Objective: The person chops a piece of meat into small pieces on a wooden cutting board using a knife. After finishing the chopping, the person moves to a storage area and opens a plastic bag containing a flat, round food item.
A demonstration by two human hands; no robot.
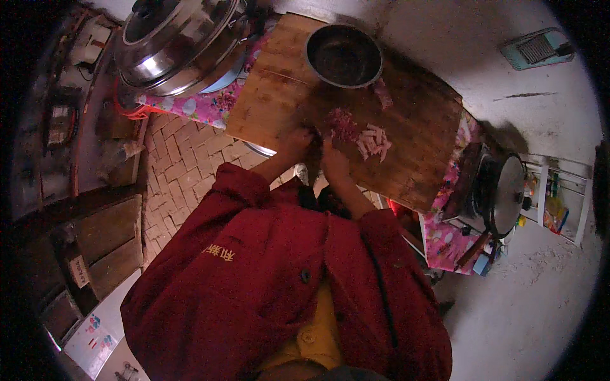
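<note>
My left hand (298, 143) is at the near edge of a wooden board (410, 171), beside a small dark shape that is too dim to name. My right hand (334, 159) lies close by on its right, fingers towards a heap of finely cut reddish food (341, 124). Shadow hides the fingers of both hands, so what they hold cannot be told. Right of the heap lie several pale pink strips (374, 142), perhaps meat or sausage. Farther back stands a dark round pan (343, 56), with a pinkish piece (382, 94) beside its rim.
A large steel steamer pot (176, 52) stands at the left on a pink floral tablecloth (190, 107). At the right is a lidded pan (507, 196) with a handle. A teal-framed grater-like item (538, 48) is by the wall. Brick paving (176, 157) shows below left.
</note>
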